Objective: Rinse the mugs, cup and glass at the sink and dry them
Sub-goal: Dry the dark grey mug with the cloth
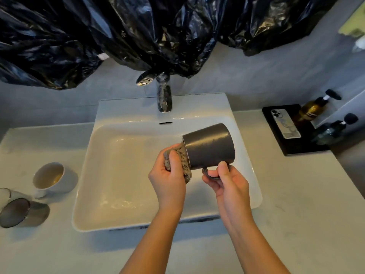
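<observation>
The mug is dark grey, smooth and matt, like coated ceramic. The cloth is grey, thick and nubby. The sink is white, smooth and glossy; the tap is mirror-bright metal. The table is pale and matt, faintly mottled like stone. The black plastic sheeting above is thin, crinkled and shiny. Near the table's left edge, the white cup has a smooth, glossy glaze.

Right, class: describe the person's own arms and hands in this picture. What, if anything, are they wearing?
The left forearm and right forearm are bare, with no sleeves in view. The left hand and right hand wear no gloves, and no ring, watch or bracelet shows.
</observation>
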